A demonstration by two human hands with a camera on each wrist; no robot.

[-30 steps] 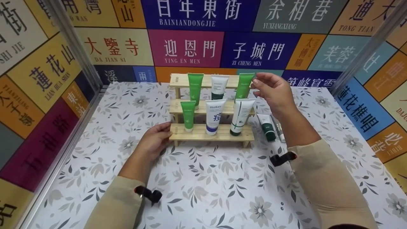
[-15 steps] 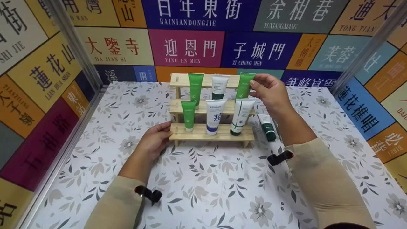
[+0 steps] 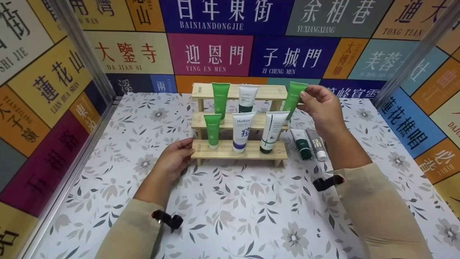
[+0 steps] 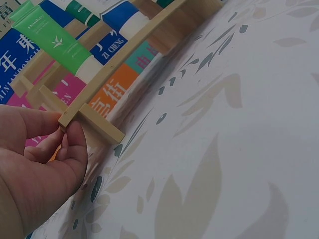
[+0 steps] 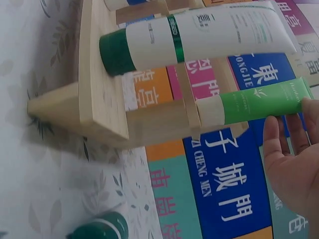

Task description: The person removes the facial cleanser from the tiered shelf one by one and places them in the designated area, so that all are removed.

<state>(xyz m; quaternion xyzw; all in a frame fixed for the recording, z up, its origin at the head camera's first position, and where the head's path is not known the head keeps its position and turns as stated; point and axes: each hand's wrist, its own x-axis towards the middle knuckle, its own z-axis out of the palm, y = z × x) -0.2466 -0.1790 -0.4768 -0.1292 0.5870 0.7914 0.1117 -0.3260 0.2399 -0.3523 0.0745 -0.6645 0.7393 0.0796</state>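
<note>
Toward the far half of the white, grey-flowered table (image 3: 230, 212), from where I'm standing, a pale wooden three-tier stand (image 3: 223, 154) faces the person. Taking its middle as a clock centre, with twelve at the back wall, the left hand (image 3: 176, 156) sits at eight, thumb and fingers pinching the end of the lowest shelf. My guess is that this grip steadies the light frame.

At two o'clock the right hand (image 3: 321, 104) pinches the flat top of a slim bright-green tube with a white cap (image 3: 294, 95). The tube hangs cap-down by the right end of the middle shelf, its top leaning toward two; whether the cap touches wood, I can't tell. Holding it by the crimped top probably leaves the cap free to serve as a foot.

Its neighbours stand on their caps, likely so that their labels face forward. On the middle tier are a green tube (image 3: 220, 102) at eleven and a white tube with a dark-green base (image 3: 248, 95) toward twelve. The front row runs from seven to five: a small green tube (image 3: 213, 131), a white tube with blue lettering (image 3: 243, 131) and a white tube with a green stripe (image 3: 274, 131).
</note>
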